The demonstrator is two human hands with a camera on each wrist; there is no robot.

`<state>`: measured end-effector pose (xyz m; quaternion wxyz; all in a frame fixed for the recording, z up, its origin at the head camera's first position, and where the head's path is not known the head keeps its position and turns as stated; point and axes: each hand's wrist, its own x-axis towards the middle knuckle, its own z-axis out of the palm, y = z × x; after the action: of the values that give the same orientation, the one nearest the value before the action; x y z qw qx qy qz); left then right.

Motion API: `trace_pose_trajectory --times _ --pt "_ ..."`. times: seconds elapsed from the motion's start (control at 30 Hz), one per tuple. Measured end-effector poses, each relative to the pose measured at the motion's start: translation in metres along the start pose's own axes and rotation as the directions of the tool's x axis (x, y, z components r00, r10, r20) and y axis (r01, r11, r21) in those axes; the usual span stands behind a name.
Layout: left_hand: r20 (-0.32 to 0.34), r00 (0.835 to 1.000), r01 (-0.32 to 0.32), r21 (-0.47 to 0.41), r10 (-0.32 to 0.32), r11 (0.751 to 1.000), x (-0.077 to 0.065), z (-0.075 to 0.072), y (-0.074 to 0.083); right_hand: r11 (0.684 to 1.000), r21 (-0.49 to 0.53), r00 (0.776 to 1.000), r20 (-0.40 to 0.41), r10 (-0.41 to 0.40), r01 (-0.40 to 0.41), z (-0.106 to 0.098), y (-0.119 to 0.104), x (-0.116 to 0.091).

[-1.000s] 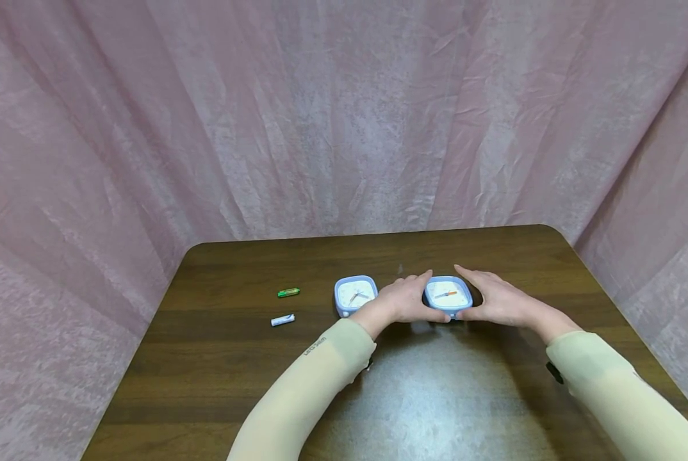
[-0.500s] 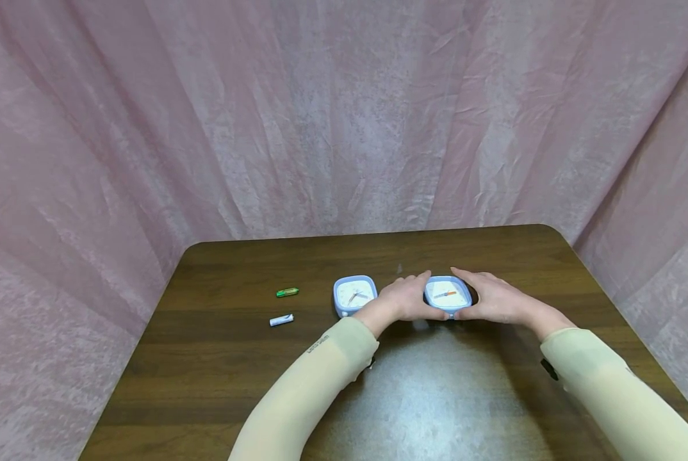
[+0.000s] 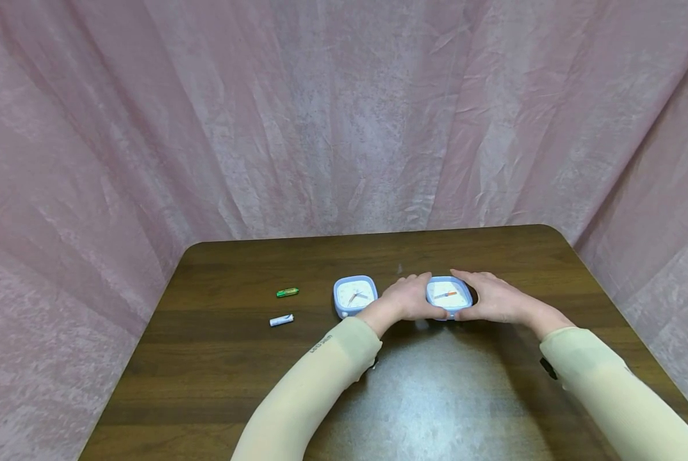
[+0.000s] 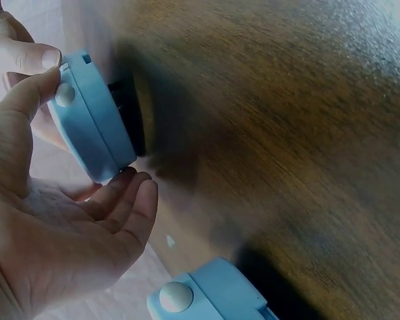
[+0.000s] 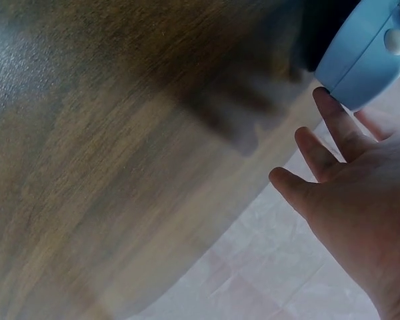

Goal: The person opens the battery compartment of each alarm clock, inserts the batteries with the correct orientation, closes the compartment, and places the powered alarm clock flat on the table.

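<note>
Between both hands is a light-blue alarm clock [image 3: 449, 293] with a white face, on the right half of the table. My left hand [image 3: 406, 298] holds its left side, thumb at the near edge and fingers round the side. The right hand [image 3: 496, 299] grips the opposite side, its thumb meeting the near edge too. In the left wrist view, the clock [image 4: 97, 120] shows a round white knob beside the thumb tips. Fingertips touch its lower edge in the right wrist view. A matching alarm clock [image 3: 354, 293] lies face up left of my left hand, partly hidden by the wrist.
Farther left lie a green battery [image 3: 287, 292] and, nearer, a white-and-blue battery [image 3: 282, 320]. Pink curtains [image 3: 344, 128] hang behind the far edge of the brown wooden table [image 3: 217, 358] and along its sides.
The right hand has drawn slightly closer round the clock between the hands. That clock and the left hand have barely shifted; the other clock and the batteries stay put on the table.
</note>
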<state>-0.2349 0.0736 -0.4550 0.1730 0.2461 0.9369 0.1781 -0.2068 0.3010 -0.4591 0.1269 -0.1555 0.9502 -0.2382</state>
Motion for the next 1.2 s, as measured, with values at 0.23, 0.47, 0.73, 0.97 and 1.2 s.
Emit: trace_pose_trajectory --times 0.23,0.47,0.73,0.97,1.2 --pt "0.005 1.000 0.011 0.000 -0.011 1.000 0.0009 0.0002 0.0010 1.000 0.002 1.000 -0.005 -0.007 0.007 -0.0023 -0.0015 0.0000" --pt "-0.008 1.000 -0.005 0.002 0.005 1.000 0.0009 -0.0003 0.0009 0.999 0.050 1.000 0.009 0.002 -0.002 -0.0008 -0.0006 0.0018" --pt "-0.031 0.999 -0.030 -0.027 0.029 0.999 0.0012 0.0015 -0.0005 0.995 0.103 1.000 0.008 0.000 -0.001 0.0005 0.0010 0.0025" --pt "-0.048 0.998 -0.037 -0.012 0.037 0.999 0.0013 0.0012 -0.0018 0.992 0.126 1.000 0.003 0.001 -0.002 0.0015 -0.0001 0.0038" --pt "-0.050 0.998 -0.046 0.004 0.047 0.999 -0.0009 -0.0037 -0.0018 0.991 0.132 1.000 -0.006 0.001 0.000 -0.0005 -0.0029 0.0032"
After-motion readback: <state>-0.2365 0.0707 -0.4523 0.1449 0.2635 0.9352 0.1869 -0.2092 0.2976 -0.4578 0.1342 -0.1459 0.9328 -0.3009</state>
